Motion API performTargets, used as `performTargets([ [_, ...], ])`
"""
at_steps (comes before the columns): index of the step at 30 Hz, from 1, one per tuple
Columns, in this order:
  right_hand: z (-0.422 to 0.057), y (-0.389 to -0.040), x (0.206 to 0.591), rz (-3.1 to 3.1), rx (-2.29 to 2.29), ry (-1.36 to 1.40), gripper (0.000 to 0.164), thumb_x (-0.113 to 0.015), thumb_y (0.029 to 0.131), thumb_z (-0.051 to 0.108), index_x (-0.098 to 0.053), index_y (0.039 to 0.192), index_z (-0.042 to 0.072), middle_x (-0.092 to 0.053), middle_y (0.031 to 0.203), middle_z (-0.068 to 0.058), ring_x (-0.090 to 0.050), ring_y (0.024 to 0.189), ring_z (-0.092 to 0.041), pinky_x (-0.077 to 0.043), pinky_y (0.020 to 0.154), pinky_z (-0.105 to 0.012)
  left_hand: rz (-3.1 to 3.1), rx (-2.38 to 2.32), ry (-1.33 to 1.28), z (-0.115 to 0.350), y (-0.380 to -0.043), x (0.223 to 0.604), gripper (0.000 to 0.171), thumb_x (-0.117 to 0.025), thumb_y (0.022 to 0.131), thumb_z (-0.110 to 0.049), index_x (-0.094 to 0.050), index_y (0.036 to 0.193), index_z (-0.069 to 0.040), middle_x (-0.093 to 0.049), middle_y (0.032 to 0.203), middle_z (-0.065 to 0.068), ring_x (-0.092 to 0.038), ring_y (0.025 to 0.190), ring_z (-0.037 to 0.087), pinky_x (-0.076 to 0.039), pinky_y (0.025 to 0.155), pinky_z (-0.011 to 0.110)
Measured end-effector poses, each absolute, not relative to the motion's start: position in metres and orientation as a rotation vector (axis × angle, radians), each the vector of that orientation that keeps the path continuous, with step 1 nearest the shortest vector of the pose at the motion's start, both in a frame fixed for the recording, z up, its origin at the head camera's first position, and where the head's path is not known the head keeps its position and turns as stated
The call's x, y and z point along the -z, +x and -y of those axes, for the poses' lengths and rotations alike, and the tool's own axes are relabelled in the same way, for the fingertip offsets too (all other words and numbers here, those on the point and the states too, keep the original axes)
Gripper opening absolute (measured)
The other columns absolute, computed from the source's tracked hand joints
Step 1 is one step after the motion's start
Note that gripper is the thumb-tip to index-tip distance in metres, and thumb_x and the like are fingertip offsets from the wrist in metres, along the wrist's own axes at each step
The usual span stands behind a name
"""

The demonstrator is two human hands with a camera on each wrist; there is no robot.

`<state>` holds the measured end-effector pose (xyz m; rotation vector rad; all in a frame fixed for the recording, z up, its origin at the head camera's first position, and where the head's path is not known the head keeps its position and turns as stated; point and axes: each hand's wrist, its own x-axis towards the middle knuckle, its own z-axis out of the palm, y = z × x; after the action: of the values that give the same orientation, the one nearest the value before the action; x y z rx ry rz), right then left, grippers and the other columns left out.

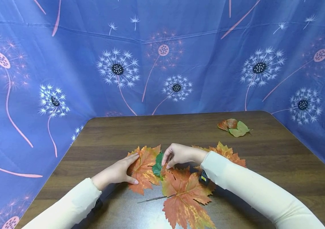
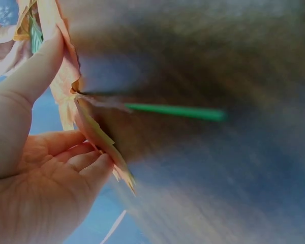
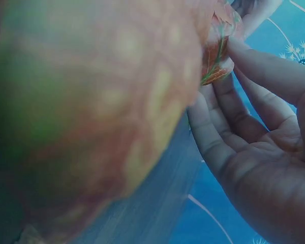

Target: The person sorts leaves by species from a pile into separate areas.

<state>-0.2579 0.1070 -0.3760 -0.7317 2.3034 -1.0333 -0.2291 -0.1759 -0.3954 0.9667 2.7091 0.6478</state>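
While the left hand (image 1: 118,171) rests spread on the left orange maple leaf (image 1: 144,170), its fingers apart and clamped on nothing, the right hand (image 1: 180,154) pinches a small reddish leaf (image 3: 212,57) — that grip is closed, thumb against fingers. The small reddish leaf sits at mid-scene, just right of a green leaf (image 1: 157,169) and beside the far edge of the near maple leaf (image 1: 186,194), whose dark stem (image 1: 152,199) points left across the worktop (image 1: 151,128). Another maple leaf (image 1: 229,154) lies to the right, partly behind the right forearm; farther off is a pair of smaller leaves (image 1: 238,129).

The step in hand looks like handling or placing the small reddish leaf among the others. The next move seems to call for steady left-hand pressure and a gentle release — whether the pinched leaf touches the worktop, I cannot tell.
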Motion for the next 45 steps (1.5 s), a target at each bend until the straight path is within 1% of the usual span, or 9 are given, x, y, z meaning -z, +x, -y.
performTargets([
  [4,-0.109,-0.259,0.375,-2.322,1.013,-0.770,0.005,-0.074,0.082,0.003,-0.074,0.086,0.005,-0.073,0.082,-0.003,-0.063,0.070,-0.009,-0.055,0.069,-0.032,-2.697,-0.609,0.949,0.174,-0.229,0.391,0.098,-0.087,0.070,-0.030,-0.036,0.143,0.012,-0.035,0.150,0.030,-0.035,0.137,0.046,-0.032,0.109,0.057],
  [7,-0.111,-0.261,0.373,-2.318,1.023,-0.791,0.003,-0.073,0.083,0.004,-0.073,0.087,0.003,-0.072,0.080,-0.002,-0.063,0.069,-0.012,-0.055,0.071,-0.034,-2.688,-0.586,0.939,0.174,-0.231,0.388,0.098,-0.087,0.070,-0.030,-0.037,0.143,0.011,-0.034,0.151,0.029,-0.036,0.137,0.046,-0.033,0.109,0.057],
  [13,-0.113,-0.264,0.366,-2.291,1.095,-0.804,0.005,-0.070,0.086,0.003,-0.071,0.090,0.001,-0.071,0.084,-0.003,-0.065,0.076,-0.012,-0.055,0.077,-0.037,-2.643,-0.606,0.891,0.176,-0.234,0.386,0.099,-0.088,0.068,-0.027,-0.037,0.144,0.010,-0.031,0.153,0.026,-0.033,0.138,0.046,-0.032,0.109,0.056],
  [19,-0.122,-0.266,0.363,-2.254,1.218,-0.737,0.007,-0.069,0.087,0.004,-0.069,0.093,0.000,-0.071,0.086,-0.003,-0.066,0.090,-0.034,-0.054,0.083,-0.046,-2.614,-0.641,0.844,0.172,-0.232,0.381,0.099,-0.089,0.067,-0.023,-0.036,0.145,0.009,-0.029,0.155,0.024,-0.031,0.140,0.045,-0.031,0.109,0.057],
  [26,-0.134,-0.265,0.361,-2.262,1.312,-0.653,0.009,-0.067,0.089,0.005,-0.068,0.095,-0.002,-0.070,0.086,-0.005,-0.063,0.093,-0.044,-0.053,0.085,-0.049,-2.602,-0.605,0.849,0.172,-0.233,0.380,0.098,-0.089,0.067,-0.021,-0.037,0.145,0.007,-0.029,0.155,0.023,-0.032,0.139,0.045,-0.032,0.109,0.057],
  [29,-0.139,-0.266,0.359,-2.279,1.360,-0.596,0.010,-0.066,0.091,0.007,-0.068,0.096,-0.001,-0.070,0.084,-0.004,-0.064,0.090,-0.040,-0.053,0.086,-0.050,-2.600,-0.587,0.852,0.173,-0.233,0.379,0.099,-0.089,0.066,-0.021,-0.038,0.145,0.006,-0.030,0.155,0.022,-0.032,0.139,0.045,-0.033,0.109,0.056],
  [34,-0.146,-0.270,0.351,-2.303,1.418,-0.504,0.010,-0.064,0.092,0.007,-0.067,0.098,-0.001,-0.070,0.084,0.000,-0.068,0.083,-0.021,-0.050,0.091,-0.052,-2.613,-0.587,0.860,0.176,-0.233,0.382,0.098,-0.090,0.064,-0.021,-0.040,0.144,0.006,-0.033,0.154,0.022,-0.034,0.139,0.045,-0.033,0.108,0.056],
  [36,-0.151,-0.271,0.348,-2.316,1.425,-0.488,0.011,-0.064,0.092,0.007,-0.067,0.098,-0.001,-0.070,0.085,0.001,-0.068,0.082,-0.017,-0.049,0.092,-0.053,-2.614,-0.605,0.845,0.177,-0.234,0.384,0.098,-0.090,0.064,-0.021,-0.040,0.144,0.006,-0.033,0.154,0.022,-0.033,0.139,0.044,-0.033,0.109,0.056],
  [45,-0.178,-0.279,0.337,-2.391,1.490,-0.384,0.017,-0.064,0.092,0.008,-0.065,0.105,-0.004,-0.070,0.087,0.000,-0.068,0.081,-0.020,-0.051,0.090,-0.051,-2.608,-0.636,0.807,0.177,-0.236,0.386,0.099,-0.090,0.064,-0.020,-0.039,0.145,0.005,-0.032,0.154,0.022,-0.030,0.140,0.045,-0.030,0.110,0.058],
])
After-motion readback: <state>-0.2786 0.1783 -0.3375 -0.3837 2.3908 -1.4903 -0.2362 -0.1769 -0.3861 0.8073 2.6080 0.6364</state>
